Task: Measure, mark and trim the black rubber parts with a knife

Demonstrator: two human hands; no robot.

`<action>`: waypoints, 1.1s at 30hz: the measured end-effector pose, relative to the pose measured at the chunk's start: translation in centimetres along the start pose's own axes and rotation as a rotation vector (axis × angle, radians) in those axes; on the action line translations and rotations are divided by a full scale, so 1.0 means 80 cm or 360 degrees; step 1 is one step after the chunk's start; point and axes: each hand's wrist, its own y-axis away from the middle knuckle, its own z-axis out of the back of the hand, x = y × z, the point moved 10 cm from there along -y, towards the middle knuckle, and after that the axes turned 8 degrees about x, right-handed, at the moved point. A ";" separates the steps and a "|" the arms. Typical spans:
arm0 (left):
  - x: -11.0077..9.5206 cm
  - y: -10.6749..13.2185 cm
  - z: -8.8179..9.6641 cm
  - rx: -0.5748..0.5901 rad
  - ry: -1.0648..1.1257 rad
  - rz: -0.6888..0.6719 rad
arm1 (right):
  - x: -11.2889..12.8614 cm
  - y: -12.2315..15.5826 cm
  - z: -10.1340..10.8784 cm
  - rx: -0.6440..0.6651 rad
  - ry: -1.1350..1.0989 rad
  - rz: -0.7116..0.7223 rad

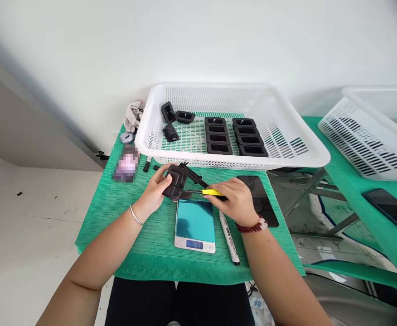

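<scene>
My left hand (155,191) is closed around a black moulded part (176,180), box-shaped with rounded corners, and holds it tilted above the far left of the scale. In my right hand (235,201) is a yellow-and-black-handled tool (210,192). Its thin metal shaft points left to the lower edge of the part; its exact tip is hard to make out. Just below both hands lies a small digital scale (196,222) with a shiny blue-green plate. Behind the tool lies a black caliper (195,175), partly covered by my right hand.
A white basket (234,162) at the back holds several black parts (218,130), some in two columns. A white marker (229,237) and a black tablet-like device (261,199) lie to the right. A second basket (371,140) and a phone (392,210) are on the neighbouring table.
</scene>
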 end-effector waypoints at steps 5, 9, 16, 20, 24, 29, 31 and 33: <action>-0.001 0.000 0.002 -0.0004 -0.0012 -0.0006 | -0.016 0.004 0.004 -0.0074 0.0154 -0.0215; -0.001 -0.001 0.005 -0.0036 -0.0034 -0.0012 | -0.009 -0.001 0.000 0.0016 0.0088 -0.0159; 0.003 -0.001 0.005 -0.0045 -0.0073 0.0009 | -0.006 -0.003 -0.009 0.0116 0.0093 -0.0110; 0.005 -0.002 0.001 -0.0005 -0.0065 0.0024 | -0.018 0.001 0.003 -0.0043 0.0217 -0.0227; 0.005 -0.003 0.004 -0.0029 -0.0050 0.0013 | -0.013 0.001 0.008 -0.0070 0.0142 -0.0178; 0.008 -0.003 0.008 -0.0050 0.0010 0.0025 | 0.001 -0.003 -0.004 0.0090 -0.0014 -0.0008; 0.011 -0.003 0.004 -0.0007 0.0006 0.0056 | -0.006 -0.003 -0.006 0.0095 0.0023 -0.0085; 0.014 -0.003 -0.003 0.0070 -0.0012 0.0097 | -0.017 -0.001 -0.003 0.0037 0.0119 -0.0205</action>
